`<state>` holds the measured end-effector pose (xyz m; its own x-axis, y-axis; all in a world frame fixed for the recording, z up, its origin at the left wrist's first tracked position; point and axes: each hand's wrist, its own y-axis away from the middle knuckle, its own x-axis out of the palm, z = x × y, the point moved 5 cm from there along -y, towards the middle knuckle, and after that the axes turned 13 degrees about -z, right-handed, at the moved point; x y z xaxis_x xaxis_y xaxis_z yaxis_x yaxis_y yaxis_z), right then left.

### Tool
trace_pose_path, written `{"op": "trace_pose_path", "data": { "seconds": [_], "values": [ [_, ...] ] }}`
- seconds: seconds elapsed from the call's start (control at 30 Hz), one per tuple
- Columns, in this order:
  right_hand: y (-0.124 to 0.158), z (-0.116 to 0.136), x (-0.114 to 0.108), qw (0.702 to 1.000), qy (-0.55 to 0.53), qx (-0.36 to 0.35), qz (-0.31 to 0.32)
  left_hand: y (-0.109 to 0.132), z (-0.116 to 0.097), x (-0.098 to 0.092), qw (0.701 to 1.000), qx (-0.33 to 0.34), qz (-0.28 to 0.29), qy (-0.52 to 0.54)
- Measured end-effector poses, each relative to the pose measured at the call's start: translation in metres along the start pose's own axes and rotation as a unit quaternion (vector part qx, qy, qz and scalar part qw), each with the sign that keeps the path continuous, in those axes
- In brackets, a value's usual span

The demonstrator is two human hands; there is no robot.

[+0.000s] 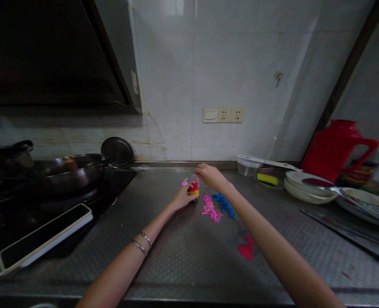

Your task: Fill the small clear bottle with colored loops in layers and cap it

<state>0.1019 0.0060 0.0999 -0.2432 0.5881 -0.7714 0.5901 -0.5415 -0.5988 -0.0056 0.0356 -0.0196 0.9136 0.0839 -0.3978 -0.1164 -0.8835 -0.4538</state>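
My left hand [183,196] is wrapped around a small clear bottle [195,187] standing upright on the metal counter. Red material fills the bottle's upper part, with a yellow layer and a dark layer lower down. Over the bottle's mouth, my right hand [207,174] has its fingertips pinched together; what they hold, if anything, is too small to make out. A small lilac object [184,182] is just behind my left hand. Right of the bottle lie a loose pile of pink bits [211,209] and a pile of blue bits [224,205]. Nearer me is a flat red patch [247,249].
At left, a pan [66,173] sits on the black stove, with a white-edged phone-like device [45,235] by its edge. To the right are a yellow sponge [267,179], stacked bowls [304,194], a red jug [327,149] and a long dark utensil [339,233].
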Motion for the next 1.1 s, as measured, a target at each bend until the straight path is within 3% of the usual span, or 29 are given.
{"op": "trace_pose_path", "data": {
  "seconds": [0.4, 0.83, 1.1],
  "values": [
    [0.011, -0.017, -0.004, 0.995, -0.078, 0.046, -0.031, -0.001, 0.007, 0.000, 1.000, 0.011, -0.013, -0.001],
    [0.003, 0.003, 0.004, 0.999, -0.009, 0.030, 0.041, 0.000, 0.003, -0.001, 1.000, 0.003, -0.007, 0.006],
    [0.024, -0.010, -0.005, 0.994, -0.088, 0.063, -0.012, 0.000, 0.005, 0.000, 1.000, 0.007, -0.002, 0.013]
  ]
}}
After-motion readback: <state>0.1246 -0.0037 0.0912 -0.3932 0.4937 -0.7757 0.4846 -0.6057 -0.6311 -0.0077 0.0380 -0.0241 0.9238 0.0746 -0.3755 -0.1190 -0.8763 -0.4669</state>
